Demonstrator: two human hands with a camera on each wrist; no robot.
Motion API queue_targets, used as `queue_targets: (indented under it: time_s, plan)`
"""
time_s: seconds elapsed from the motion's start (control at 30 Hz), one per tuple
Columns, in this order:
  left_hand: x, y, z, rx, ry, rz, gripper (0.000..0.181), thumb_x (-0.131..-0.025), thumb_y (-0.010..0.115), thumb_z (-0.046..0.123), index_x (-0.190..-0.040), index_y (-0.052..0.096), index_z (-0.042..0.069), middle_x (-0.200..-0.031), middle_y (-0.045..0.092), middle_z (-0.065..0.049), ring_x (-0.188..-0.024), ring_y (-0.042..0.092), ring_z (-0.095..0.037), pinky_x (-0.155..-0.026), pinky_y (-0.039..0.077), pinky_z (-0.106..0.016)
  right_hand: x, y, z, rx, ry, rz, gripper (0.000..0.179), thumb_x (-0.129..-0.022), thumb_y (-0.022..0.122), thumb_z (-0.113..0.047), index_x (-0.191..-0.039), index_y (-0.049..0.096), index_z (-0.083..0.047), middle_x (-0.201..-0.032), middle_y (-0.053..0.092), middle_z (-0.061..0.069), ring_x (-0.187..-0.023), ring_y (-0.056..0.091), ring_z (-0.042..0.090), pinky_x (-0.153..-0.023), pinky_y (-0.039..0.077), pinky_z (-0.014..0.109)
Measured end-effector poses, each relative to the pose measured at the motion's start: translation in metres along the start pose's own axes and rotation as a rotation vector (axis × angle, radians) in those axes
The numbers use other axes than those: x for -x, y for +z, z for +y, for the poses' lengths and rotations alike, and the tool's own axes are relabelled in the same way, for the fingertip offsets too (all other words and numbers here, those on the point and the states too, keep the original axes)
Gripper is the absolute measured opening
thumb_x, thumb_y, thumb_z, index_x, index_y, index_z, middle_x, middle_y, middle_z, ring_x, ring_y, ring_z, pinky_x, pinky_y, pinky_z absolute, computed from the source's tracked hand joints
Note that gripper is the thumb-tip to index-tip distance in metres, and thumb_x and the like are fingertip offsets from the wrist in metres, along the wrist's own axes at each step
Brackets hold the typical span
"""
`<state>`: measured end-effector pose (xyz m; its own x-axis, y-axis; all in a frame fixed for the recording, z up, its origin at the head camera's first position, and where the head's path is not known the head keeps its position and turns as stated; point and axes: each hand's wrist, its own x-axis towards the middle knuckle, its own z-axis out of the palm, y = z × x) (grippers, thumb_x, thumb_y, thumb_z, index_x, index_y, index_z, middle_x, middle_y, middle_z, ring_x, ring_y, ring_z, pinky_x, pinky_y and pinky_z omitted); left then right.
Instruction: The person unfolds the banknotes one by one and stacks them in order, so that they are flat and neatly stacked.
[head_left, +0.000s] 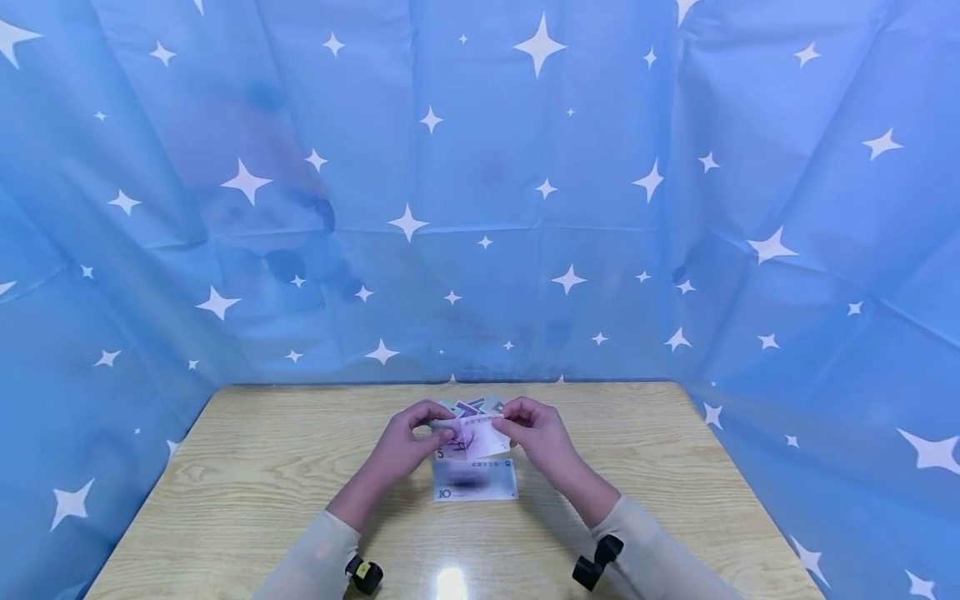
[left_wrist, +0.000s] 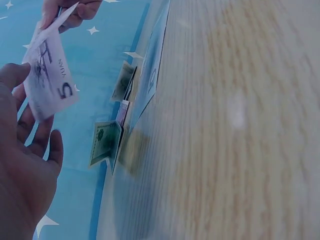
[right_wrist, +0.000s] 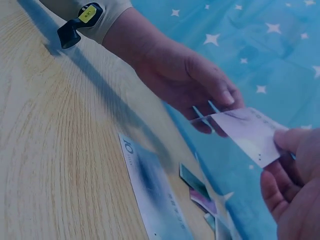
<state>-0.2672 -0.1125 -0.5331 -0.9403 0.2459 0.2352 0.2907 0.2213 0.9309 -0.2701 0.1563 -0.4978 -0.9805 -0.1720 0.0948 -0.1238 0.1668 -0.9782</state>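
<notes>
Banknote [head_left: 483,437] pinched at opposite ends by left hand [head_left: 403,443] and right hand [head_left: 546,440]; probably light, limp, easily creased, best held by short edges.

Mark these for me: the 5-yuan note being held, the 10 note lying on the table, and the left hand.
5-yuan note [left_wrist: 50,77]: left wrist view, middle of its printed face.
10 note [head_left: 476,481]: head view, middle of its upward face.
left hand [head_left: 405,442]: head view, back of the hand.

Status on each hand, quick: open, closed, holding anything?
Left hand: closed, pinching one end of the purple 5-yuan note.
Right hand: closed, pinching the other end of that note.
</notes>
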Motion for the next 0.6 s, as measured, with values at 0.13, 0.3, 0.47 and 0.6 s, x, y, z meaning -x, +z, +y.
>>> queue_targets:
  time_s: [0.13,0.3,0.47,0.6]
  plan:
    - [0.0011,-0.0017,-0.0008,0.028,-0.025,-0.010,0.019,-0.104,0.080,0.014,-0.123,0.077,0.018,-0.106,0.074,-0.002,-0.091,0.064,-0.019,-0.079,0.056,-0.033,0.0012,-0.0022,-0.0003,-0.008,0.020,0.009,0.010,-0.101,0.081,-0.008,-0.101,0.073,-0.002,-0.090,0.071,0.006,-0.081,0.064,0.019,-0.073,0.060,0.036]
    - [0.0020,-0.0031,-0.0037,0.070,0.000,-0.033,0.028,-0.105,0.078,0.012,-0.133,0.075,0.009,-0.093,0.067,-0.012,-0.071,0.053,-0.014,-0.064,0.048,-0.025,0.0026,-0.0032,-0.0012,-0.027,0.035,0.014,0.013,-0.101,0.081,-0.008,-0.102,0.071,0.001,-0.089,0.070,0.006,-0.079,0.063,0.018,-0.073,0.059,0.033]
    - [0.0022,-0.0035,-0.0065,0.089,0.026,-0.043,0.030,-0.106,0.076,0.013,-0.135,0.074,0.006,-0.125,0.075,-0.012,-0.073,0.056,-0.012,-0.067,0.051,-0.026,0.0025,-0.0039,0.0032,-0.058,0.027,0.007,0.017,-0.100,0.081,-0.004,-0.111,0.071,0.004,-0.092,0.069,0.008,-0.080,0.064,0.018,-0.071,0.058,0.029]
    - [0.0029,-0.0044,-0.0071,0.075,0.028,-0.052,0.032,-0.106,0.076,0.013,-0.136,0.073,0.003,-0.129,0.075,-0.013,-0.074,0.055,-0.012,-0.066,0.051,-0.026,0.0023,-0.0049,0.0068,-0.053,0.012,-0.012,0.024,-0.101,0.079,-0.001,-0.124,0.073,-0.002,-0.097,0.069,0.009,-0.080,0.065,0.019,-0.070,0.059,0.030]
